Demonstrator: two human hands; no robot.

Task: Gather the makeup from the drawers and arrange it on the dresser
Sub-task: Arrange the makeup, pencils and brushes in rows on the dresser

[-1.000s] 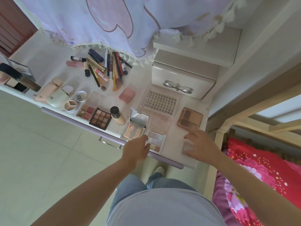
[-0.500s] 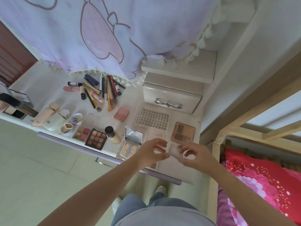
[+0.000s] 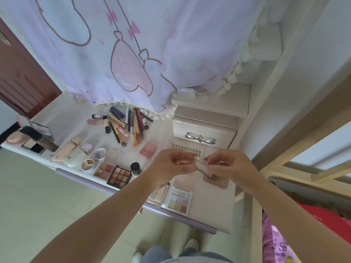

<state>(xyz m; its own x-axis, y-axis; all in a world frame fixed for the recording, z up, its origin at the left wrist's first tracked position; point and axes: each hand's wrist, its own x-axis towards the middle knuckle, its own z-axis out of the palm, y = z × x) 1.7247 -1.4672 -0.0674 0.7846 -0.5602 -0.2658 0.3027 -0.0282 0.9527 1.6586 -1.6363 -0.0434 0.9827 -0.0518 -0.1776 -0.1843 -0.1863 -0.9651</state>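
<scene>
My left hand and right hand both pinch a small clear case above the dresser, near its right end; looks like light, stiff, slick plastic, prob. lashes – I'd hold it by the edges

Bare dresser beside pastel palette

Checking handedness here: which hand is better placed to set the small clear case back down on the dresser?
Probably the right hand: it grips the clear case from the side over bare dresser surface, while the left hand only pinches its end.
</scene>
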